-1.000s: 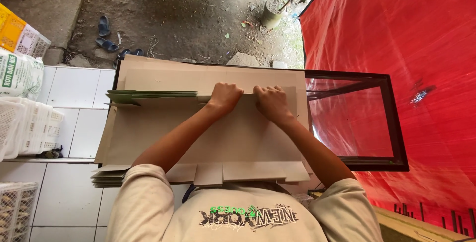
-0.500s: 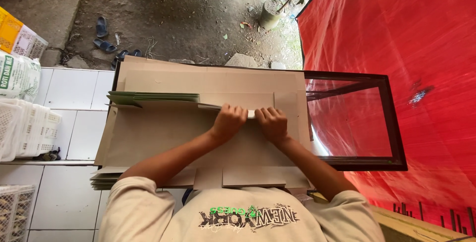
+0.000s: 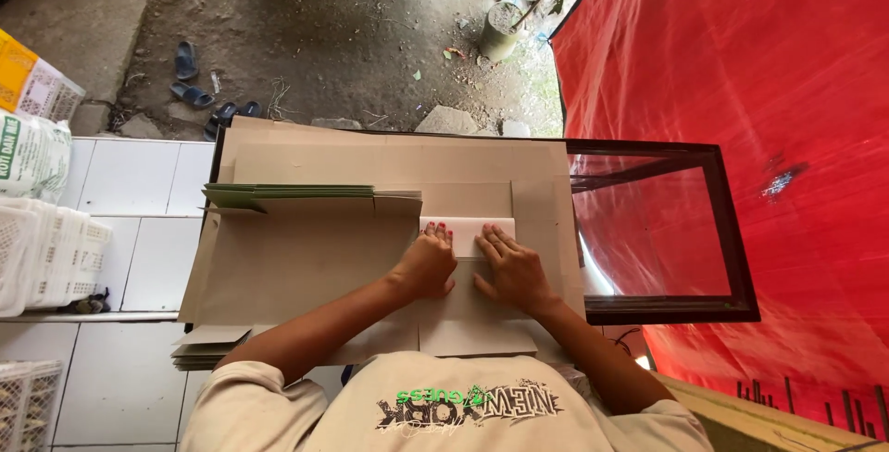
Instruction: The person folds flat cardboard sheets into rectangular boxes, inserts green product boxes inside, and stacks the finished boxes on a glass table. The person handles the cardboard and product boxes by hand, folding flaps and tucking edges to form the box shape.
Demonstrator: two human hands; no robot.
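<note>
A big red sheet (image 3: 741, 91) hangs well off to the right of the fingers. Next to it, just right of the right hand's fingers, stands a glass case with a dark frame (image 3: 732, 230). Its top is the surface that carries the work.

On that surface lies a big stack of flat brown cardboard (image 3: 306, 267), spread out under both hands and far off to the left of the fingers. A smaller pile of folded pieces with green edges (image 3: 296, 196) sits up and to the left of the fingers, near but not touching them. These look like the ones already done.

The piece being worked on is a flat box blank (image 3: 472, 299), right under the hands. Its white flap (image 3: 468, 230) is folded down and lies under the fingertips.

The left hand (image 3: 424, 269) is bent, with its fingers (image 3: 437, 232) pushing down on the flap. The right hand (image 3: 511, 271) lies flat and spread, with its fingers (image 3: 489, 241) pushing down too. Neither hand grasps anything; both only press.

So this fold looks about half made: the flap is down, but the rest of the blank is still flat. Many sheets in the big stack look unfolded.
</note>
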